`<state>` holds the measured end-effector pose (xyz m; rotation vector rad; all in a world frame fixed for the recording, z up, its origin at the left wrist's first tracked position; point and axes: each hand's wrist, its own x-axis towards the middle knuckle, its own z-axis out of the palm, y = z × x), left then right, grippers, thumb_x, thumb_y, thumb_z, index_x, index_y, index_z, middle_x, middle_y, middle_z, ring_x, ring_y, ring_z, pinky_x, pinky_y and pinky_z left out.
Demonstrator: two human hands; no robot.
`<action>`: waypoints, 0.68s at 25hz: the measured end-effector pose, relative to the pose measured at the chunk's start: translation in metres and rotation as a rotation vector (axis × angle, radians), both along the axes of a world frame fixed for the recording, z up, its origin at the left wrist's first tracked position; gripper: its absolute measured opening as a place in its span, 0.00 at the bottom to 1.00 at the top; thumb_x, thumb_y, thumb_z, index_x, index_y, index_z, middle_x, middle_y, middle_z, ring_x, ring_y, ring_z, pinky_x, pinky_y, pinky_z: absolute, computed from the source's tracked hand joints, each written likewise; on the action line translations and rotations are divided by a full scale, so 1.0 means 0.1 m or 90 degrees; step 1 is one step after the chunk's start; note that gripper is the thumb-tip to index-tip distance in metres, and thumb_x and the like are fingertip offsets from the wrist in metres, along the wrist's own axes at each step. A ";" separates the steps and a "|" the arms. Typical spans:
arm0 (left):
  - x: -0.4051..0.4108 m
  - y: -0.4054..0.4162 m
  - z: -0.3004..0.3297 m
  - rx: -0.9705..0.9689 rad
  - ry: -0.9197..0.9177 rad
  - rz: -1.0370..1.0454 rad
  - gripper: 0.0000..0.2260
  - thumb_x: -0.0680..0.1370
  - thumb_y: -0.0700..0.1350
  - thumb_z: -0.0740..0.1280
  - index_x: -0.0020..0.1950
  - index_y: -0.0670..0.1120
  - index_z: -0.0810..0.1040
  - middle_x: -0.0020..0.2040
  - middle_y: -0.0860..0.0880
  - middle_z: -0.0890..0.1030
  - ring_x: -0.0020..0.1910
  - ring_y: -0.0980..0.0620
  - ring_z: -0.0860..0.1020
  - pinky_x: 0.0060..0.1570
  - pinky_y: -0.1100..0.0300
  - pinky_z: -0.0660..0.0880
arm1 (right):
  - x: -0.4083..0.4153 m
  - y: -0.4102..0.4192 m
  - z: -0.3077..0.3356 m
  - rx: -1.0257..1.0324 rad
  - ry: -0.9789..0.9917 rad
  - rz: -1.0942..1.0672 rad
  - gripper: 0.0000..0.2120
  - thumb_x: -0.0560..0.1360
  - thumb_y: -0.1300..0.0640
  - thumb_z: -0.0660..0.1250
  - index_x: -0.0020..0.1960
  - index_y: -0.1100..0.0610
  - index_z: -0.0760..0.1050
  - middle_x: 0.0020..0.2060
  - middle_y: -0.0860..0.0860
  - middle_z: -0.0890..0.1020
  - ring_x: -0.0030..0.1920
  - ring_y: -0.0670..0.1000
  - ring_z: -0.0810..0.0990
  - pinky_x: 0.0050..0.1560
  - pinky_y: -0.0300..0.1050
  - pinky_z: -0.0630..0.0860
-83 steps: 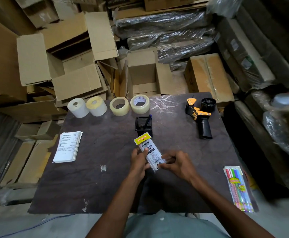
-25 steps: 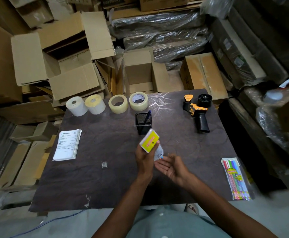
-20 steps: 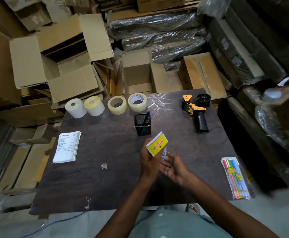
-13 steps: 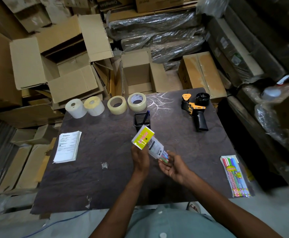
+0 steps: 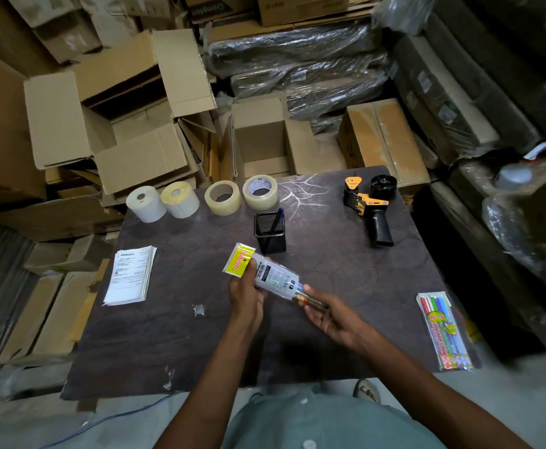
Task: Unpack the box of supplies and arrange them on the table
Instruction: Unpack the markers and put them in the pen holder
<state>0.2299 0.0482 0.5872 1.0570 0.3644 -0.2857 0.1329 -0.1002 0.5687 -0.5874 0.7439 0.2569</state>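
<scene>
Clear plastic pen packet with a yellow header card (image 5: pixel 265 275) is held tilted above the dark counter (image 5: pixel 174 286), just before the black mesh pen cup (image 5: pixel 270 233). Left hand (image 5: pixel 244 294) grips its upper part; right hand (image 5: pixel 326 314) pinches the coloured pens (image 5: pixel 310 299) sticking out below.

Tape rolls (image 5: pixel 242 197) behind pen holder (image 5: pixel 270 232), dispenser (image 5: pixel 370 207) right, papers (image 5: pixel 130 275) left

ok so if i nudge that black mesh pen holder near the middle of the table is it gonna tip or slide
The black mesh pen holder looks taller than wide and stands upright, so a push near its rim may tip it. Being open mesh with only one pen inside, it is probably light and would likely slide from a low push. The pen leans against one side, so it may rattle or shift.
</scene>
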 end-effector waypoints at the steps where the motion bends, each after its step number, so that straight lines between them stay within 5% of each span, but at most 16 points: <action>1: 0.00 0.02 -0.02 -0.007 0.004 -0.004 0.08 0.81 0.41 0.65 0.56 0.38 0.78 0.49 0.40 0.83 0.48 0.45 0.83 0.54 0.44 0.78 | -0.01 0.00 0.00 -0.023 -0.008 0.022 0.19 0.69 0.60 0.76 0.58 0.64 0.81 0.51 0.60 0.86 0.41 0.49 0.86 0.37 0.37 0.82; 6: -0.01 0.06 -0.09 -0.025 0.017 -0.029 0.08 0.81 0.40 0.64 0.56 0.36 0.77 0.50 0.37 0.83 0.50 0.38 0.82 0.56 0.40 0.78 | -0.05 0.02 0.02 -0.128 -0.043 0.112 0.16 0.71 0.56 0.76 0.57 0.59 0.84 0.51 0.58 0.86 0.43 0.49 0.86 0.39 0.36 0.82; 11: -0.05 0.09 -0.17 -0.049 0.050 -0.036 0.08 0.81 0.41 0.64 0.57 0.37 0.76 0.51 0.36 0.83 0.50 0.38 0.82 0.54 0.41 0.80 | -0.04 0.04 -0.05 -0.119 -0.080 0.100 0.15 0.73 0.64 0.73 0.60 0.63 0.81 0.55 0.63 0.84 0.47 0.53 0.86 0.45 0.39 0.83; 17: 0.00 0.24 -0.24 -0.041 0.126 0.044 0.06 0.82 0.42 0.63 0.51 0.40 0.77 0.43 0.42 0.85 0.39 0.47 0.85 0.35 0.51 0.82 | -0.08 -0.05 -0.18 -0.116 -0.045 0.075 0.16 0.74 0.66 0.72 0.60 0.69 0.79 0.53 0.63 0.85 0.49 0.54 0.86 0.47 0.40 0.83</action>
